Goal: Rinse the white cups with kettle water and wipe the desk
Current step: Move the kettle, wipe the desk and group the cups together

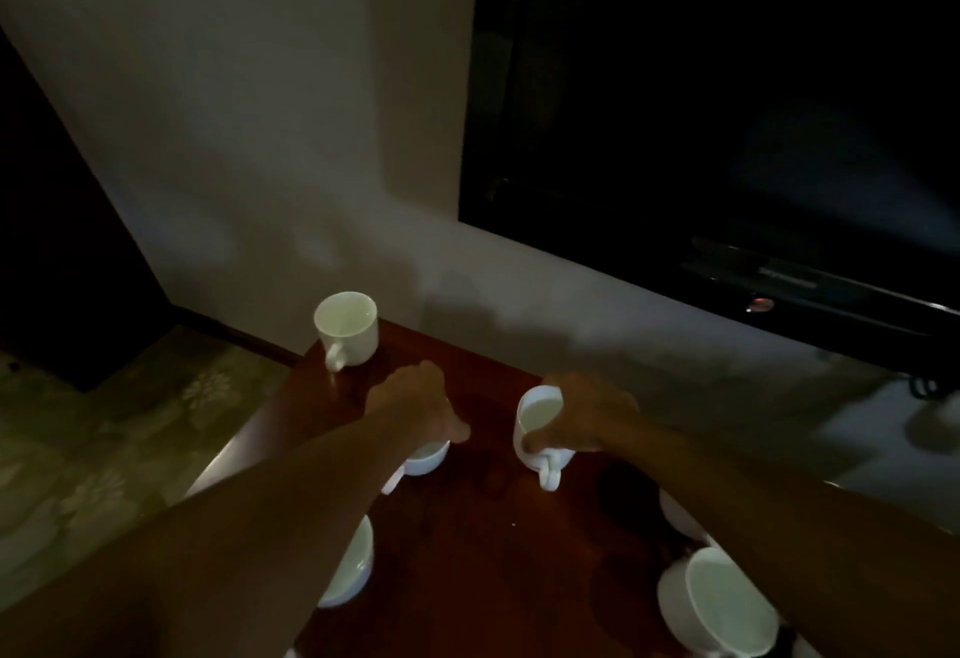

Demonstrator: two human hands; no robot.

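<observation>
Just right of the desk's middle, a white cup (pixel 537 423) is held tilted, its mouth turned up and to the left and its handle pointing toward the near edge. The right hand (pixel 587 418) wraps around its right side, fingers and thumb curled on the wall, so the cup's far right flank is hidden. Its glazed inside looks pale greenish in the dim light; whether it holds water cannot be told.

To its left, the left hand (pixel 423 405) reaches over a second cup (pixel 428 457), of which only the near rim and part of the wall show beneath the wrist. The fingers bend down toward it, but whether they grip it cannot be made out.

A third cup (pixel 347 327) stands upright at the far left corner of the reddish wooden desk (pixel 467 553), handle facing near. Another cup (pixel 350 566) sits half covered by the left forearm, and one more (pixel 719 603) lies tipped at the near right, partly cut off by the right arm.

Behind, a dark television (pixel 727 111) hangs on the pale wall (pixel 260 111), with patterned floor (pixel 104 449) at the left.
</observation>
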